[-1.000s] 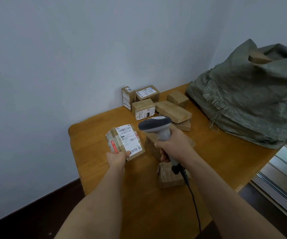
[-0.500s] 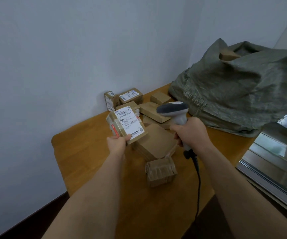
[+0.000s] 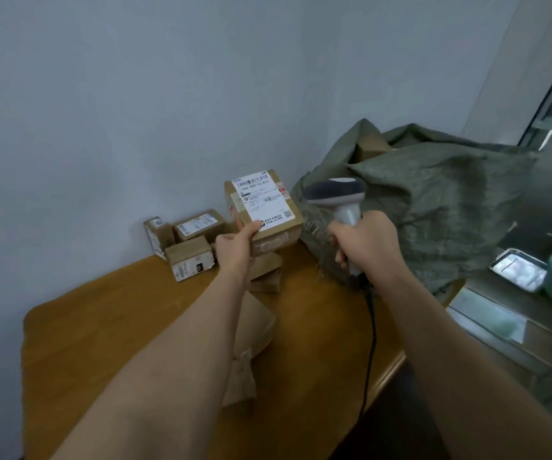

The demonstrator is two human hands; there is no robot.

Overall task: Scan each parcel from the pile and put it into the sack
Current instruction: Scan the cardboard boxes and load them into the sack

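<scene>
Starting nearest the body, two plain brown parcels (image 3: pixel 251 327) lie on the counter (image 3: pixel 118 327) under the left forearm, toward the near edge, and the scanner's black cord (image 3: pixel 370 343) drops over the counter's right edge.

Further out, the left hand (image 3: pixel 234 247) holds the labelled parcel (image 3: pixel 263 207) up off the counter, thumb on the label's lower corner and fingers behind the box, label facing the camera. The right hand (image 3: pixel 362 242) is wrapped round the handle of the scanner (image 3: pixel 336 197), whose head sits just beside the parcel's right edge. The scanner appears to point away from the person, not at the barcode.

To do this step well, I judge the person should tilt the parcel's top edge toward the scanner, or turn the scanner's head left, so the beam crosses the barcode printed at the top of the label. The thumb is best kept low, clear of the bars. A steady grip on both matters more than speed.

Beyond the hands, the remaining pile (image 3: pixel 188 244) sits at the counter's far edge against the wall. The green sack (image 3: pixel 434 200) slumps over the far right corner, mouth open upward, with a box showing inside. Once scanned, the parcel needs only a short carry right and up over the sack's rim; it should be dropped well inside so the floppy rim does not fold it back out.
</scene>
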